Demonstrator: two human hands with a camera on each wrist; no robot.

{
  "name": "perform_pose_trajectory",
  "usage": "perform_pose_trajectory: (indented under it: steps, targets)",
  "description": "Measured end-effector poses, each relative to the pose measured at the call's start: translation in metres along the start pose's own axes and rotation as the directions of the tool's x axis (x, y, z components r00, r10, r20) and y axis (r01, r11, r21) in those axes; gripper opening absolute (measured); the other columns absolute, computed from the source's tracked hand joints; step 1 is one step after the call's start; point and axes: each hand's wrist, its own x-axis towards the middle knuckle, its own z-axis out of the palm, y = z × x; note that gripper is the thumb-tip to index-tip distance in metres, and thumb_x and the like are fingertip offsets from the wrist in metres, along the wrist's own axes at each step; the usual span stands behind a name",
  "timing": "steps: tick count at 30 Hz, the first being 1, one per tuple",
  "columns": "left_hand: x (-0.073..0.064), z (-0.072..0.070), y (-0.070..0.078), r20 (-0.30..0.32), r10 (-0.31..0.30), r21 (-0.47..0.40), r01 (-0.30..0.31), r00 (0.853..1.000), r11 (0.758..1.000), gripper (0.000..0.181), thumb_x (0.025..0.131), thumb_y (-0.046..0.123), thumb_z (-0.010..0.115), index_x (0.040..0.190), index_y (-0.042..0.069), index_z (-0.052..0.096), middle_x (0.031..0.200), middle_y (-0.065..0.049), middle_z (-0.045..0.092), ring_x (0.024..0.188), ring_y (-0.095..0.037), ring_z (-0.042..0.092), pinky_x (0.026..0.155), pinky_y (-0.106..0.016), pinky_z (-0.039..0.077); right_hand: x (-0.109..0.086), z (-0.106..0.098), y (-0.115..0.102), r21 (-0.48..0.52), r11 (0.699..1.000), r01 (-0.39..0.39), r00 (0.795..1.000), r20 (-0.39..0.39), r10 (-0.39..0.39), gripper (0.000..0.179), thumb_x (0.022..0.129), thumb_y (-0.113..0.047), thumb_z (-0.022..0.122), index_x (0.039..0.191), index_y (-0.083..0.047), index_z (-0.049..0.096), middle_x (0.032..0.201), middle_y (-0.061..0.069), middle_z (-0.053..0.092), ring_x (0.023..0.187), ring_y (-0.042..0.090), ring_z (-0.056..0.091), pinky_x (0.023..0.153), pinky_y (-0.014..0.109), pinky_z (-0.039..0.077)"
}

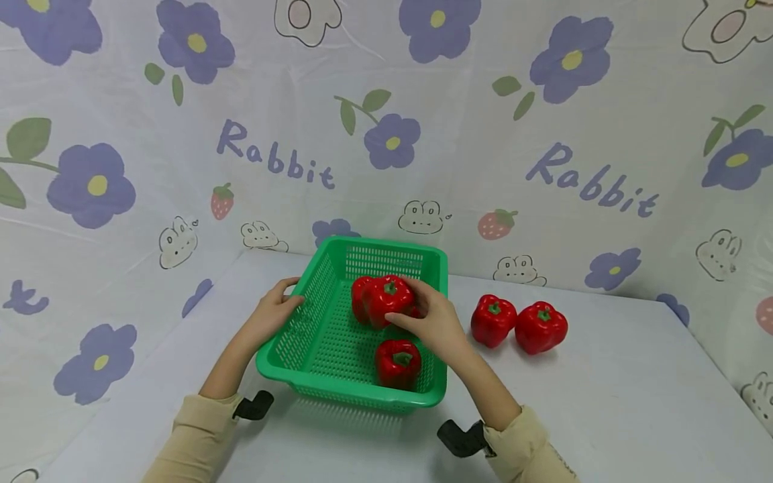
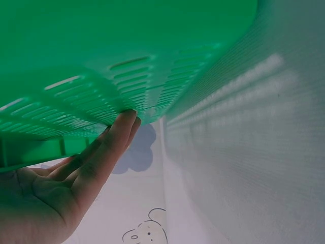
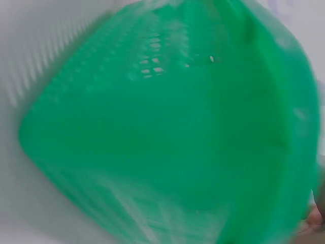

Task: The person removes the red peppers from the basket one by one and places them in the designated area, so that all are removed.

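Observation:
A green plastic basket (image 1: 356, 388) with slotted walls stands slightly turned on the white table. My left hand (image 1: 273, 315) holds its left rim, thumb over the edge; in the left wrist view the fingers (image 2: 109, 147) lie along the outer wall. Inside the basket my right hand (image 1: 437, 325) grips a glossy red bell pepper (image 1: 386, 305) with a green stem, thumb at its near side. Another bell pepper (image 1: 359, 295) shows partly behind it, and one more (image 1: 397, 365) lies in the near right corner. The basket wall (image 3: 152, 132) fills most of the blurred right wrist view.
Two more red bell peppers (image 1: 493, 320) sit side by side on the table right of the basket. A white cloth (image 1: 471, 168) with purple flowers and rabbits hangs behind the table. Black wrist mounts (image 1: 461, 438) stick out at both sleeves.

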Motion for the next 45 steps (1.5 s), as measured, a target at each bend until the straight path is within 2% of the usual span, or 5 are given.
perform_pose_trajectory:
  steps: [5, 16, 25, 38, 45]
  targets:
    - [-0.003, 0.001, 0.001, -0.008, -0.002, 0.012, 0.002, 1.0, 1.0, 0.057, 0.103, 0.024, 0.044, 0.153, 0.004, 0.024, 0.13, -0.032, 0.057, 0.092, -0.027, 0.069, 0.071, -0.031, 0.057, -0.003, -0.022, 0.001, -0.029, 0.999, -0.017, 0.999, -0.042, 0.015, 0.074, 0.087, -0.02, 0.074, 0.15, -0.009, 0.037, 0.151, 0.014, 0.045, 0.139, 0.031, 0.044, 0.106, 0.042, 0.043]
    - [-0.012, 0.003, 0.001, -0.017, 0.0, 0.022, 0.0, 1.0, 1.0, 0.058, 0.103, 0.023, 0.043, 0.153, 0.003, 0.024, 0.13, -0.032, 0.057, 0.095, -0.028, 0.069, 0.072, -0.032, 0.057, -0.016, -0.062, 0.005, 0.002, 1.0, -0.026, 0.992, -0.121, 0.026, 0.074, 0.09, -0.022, 0.071, 0.152, -0.008, 0.033, 0.154, 0.014, 0.04, 0.144, 0.029, 0.037, 0.109, 0.04, 0.039]
    - [-0.017, 0.006, 0.004, -0.024, -0.008, 0.023, 0.009, 1.0, 1.0, 0.058, 0.103, 0.024, 0.044, 0.153, 0.004, 0.024, 0.131, -0.032, 0.056, 0.093, -0.026, 0.069, 0.071, -0.031, 0.057, -0.026, -0.084, 0.011, -0.021, 0.996, -0.089, 0.981, -0.173, 0.084, 0.077, 0.091, -0.027, 0.07, 0.154, -0.012, 0.029, 0.156, 0.012, 0.038, 0.145, 0.029, 0.036, 0.11, 0.044, 0.039]
    - [-0.024, 0.009, 0.007, -0.03, -0.018, 0.017, 0.018, 0.999, 1.0, 0.058, 0.103, 0.023, 0.044, 0.153, 0.003, 0.023, 0.131, -0.032, 0.057, 0.088, -0.023, 0.069, 0.069, -0.03, 0.056, -0.042, -0.11, 0.022, -0.045, 0.992, -0.121, 0.97, -0.219, 0.108, 0.082, 0.091, -0.031, 0.069, 0.157, -0.014, 0.022, 0.157, 0.015, 0.036, 0.145, 0.033, 0.034, 0.111, 0.045, 0.038]
    - [-0.027, 0.009, 0.009, -0.029, -0.017, 0.018, 0.017, 0.999, 1.0, 0.059, 0.103, 0.023, 0.044, 0.154, 0.003, 0.022, 0.131, -0.033, 0.056, 0.089, -0.024, 0.069, 0.069, -0.031, 0.056, -0.05, -0.132, 0.034, -0.068, 0.989, -0.128, 0.963, -0.248, 0.108, 0.085, 0.091, -0.033, 0.068, 0.157, -0.012, 0.019, 0.158, 0.017, 0.032, 0.145, 0.035, 0.033, 0.111, 0.047, 0.036]
